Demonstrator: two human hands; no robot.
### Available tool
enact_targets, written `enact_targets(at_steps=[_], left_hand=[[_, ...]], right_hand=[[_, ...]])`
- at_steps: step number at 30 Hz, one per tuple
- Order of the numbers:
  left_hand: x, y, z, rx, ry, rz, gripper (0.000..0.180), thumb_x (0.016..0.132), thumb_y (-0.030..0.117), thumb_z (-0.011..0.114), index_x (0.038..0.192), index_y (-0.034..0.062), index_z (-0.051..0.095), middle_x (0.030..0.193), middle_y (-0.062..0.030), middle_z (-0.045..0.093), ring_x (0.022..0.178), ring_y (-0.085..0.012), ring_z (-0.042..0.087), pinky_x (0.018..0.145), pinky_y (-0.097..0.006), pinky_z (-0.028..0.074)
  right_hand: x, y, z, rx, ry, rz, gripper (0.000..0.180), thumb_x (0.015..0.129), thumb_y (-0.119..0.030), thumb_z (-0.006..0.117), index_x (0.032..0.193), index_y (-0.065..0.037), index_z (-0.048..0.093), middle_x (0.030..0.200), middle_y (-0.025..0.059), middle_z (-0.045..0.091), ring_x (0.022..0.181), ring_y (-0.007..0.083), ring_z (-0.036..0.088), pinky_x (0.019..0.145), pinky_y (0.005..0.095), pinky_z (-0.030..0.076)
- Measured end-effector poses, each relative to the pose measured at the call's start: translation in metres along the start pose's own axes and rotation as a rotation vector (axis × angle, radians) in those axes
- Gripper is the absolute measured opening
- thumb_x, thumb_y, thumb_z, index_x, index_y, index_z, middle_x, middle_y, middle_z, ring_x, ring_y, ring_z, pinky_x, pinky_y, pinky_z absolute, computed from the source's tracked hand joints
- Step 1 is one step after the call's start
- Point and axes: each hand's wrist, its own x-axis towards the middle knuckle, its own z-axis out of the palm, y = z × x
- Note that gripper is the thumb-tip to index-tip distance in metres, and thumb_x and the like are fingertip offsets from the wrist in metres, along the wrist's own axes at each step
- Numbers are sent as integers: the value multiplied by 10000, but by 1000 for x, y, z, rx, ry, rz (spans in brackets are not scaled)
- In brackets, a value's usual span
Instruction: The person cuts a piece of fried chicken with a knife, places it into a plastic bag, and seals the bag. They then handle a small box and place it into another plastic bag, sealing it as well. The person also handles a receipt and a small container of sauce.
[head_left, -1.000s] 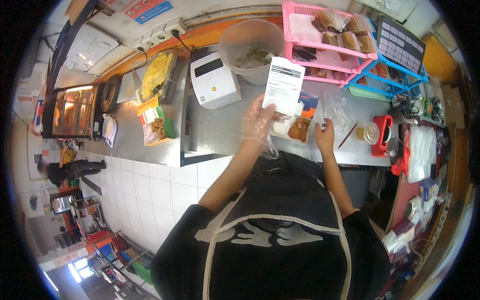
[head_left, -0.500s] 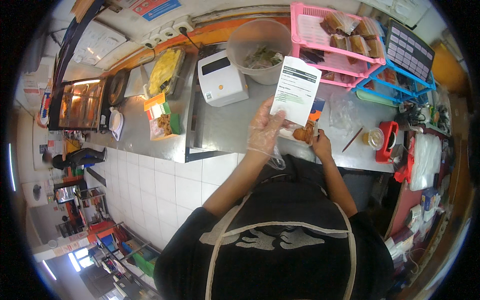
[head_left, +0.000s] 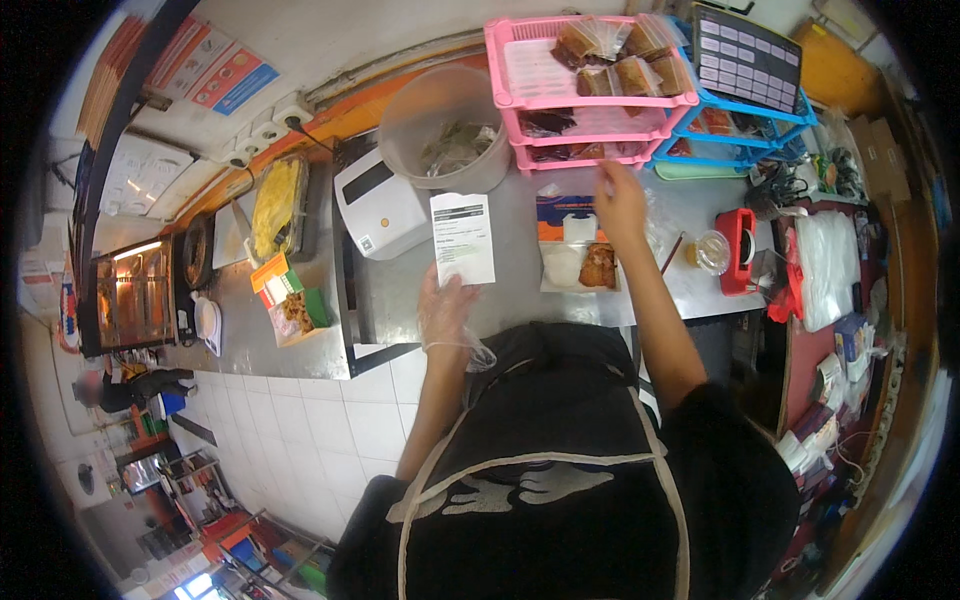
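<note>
My left hand (head_left: 447, 312), in a clear plastic glove, pinches the lower edge of a white printed slip (head_left: 463, 238) held upright above the steel counter. My bare right hand (head_left: 622, 205) reaches to the front of the lowest tier of the pink rack (head_left: 590, 150). Its fingers point forward and look loosely apart, their tips partly hidden; nothing shows in them. Below that wrist lies an opened food box with a blue and orange lid (head_left: 553, 208). Inside it are a white mound of rice (head_left: 562, 265) and a browned piece of fried chicken (head_left: 598, 266).
A white label printer (head_left: 382, 212) and a translucent tub (head_left: 405, 130) stand left of the rack. Blue trays (head_left: 735, 130), a lidded cup (head_left: 710, 253) and a red tape dispenser (head_left: 738, 250) are to the right. Another opened food box (head_left: 288, 300) sits on the left counter.
My right hand has left the food box and moved forward to the pink rack. My left hand has shifted left and lower with the slip, uncovering the box. The view has turned right.
</note>
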Motion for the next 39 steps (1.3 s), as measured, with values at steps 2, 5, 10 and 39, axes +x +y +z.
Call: enact_targets(at_steps=[2, 5, 10, 39], left_hand=[[-2, -5, 2, -38, 2, 19, 506, 956, 58, 602, 1426, 16, 420, 1192, -137, 638, 937, -213, 668, 813, -332, 556], [-7, -10, -1, 66, 38, 19, 518, 958, 51, 596, 1440, 37, 408, 1183, -127, 642, 924, -218, 669, 783, -325, 545], [0, -16, -21, -30, 116, -20, 535, 958, 36, 579, 1457, 65, 389, 1182, -118, 637, 923, -227, 669, 753, -320, 528], [106, -113, -93, 1233, -583, -369, 661, 963, 430, 581, 1477, 95, 337, 1275, -175, 602, 1078, -281, 647, 826, -451, 521]], right_hand=[[59, -15, 38, 21, 9, -221, 308, 869, -212, 652, 1134, -57, 670, 1070, 176, 696, 1026, 389, 644, 879, 473, 518], [109, -20, 85, -192, -295, -106, 447, 842, -390, 670, 1167, -83, 668, 1074, 186, 700, 1059, 378, 650, 903, 484, 521], [125, -5, 99, -232, -505, -106, 454, 803, -447, 693, 1105, -109, 725, 1006, 201, 716, 1048, 371, 668, 935, 484, 516], [-131, -30, -20, 24, -48, 390, 349, 869, -122, 644, 1205, -37, 605, 1071, 175, 634, 1018, 341, 620, 878, 435, 501]])
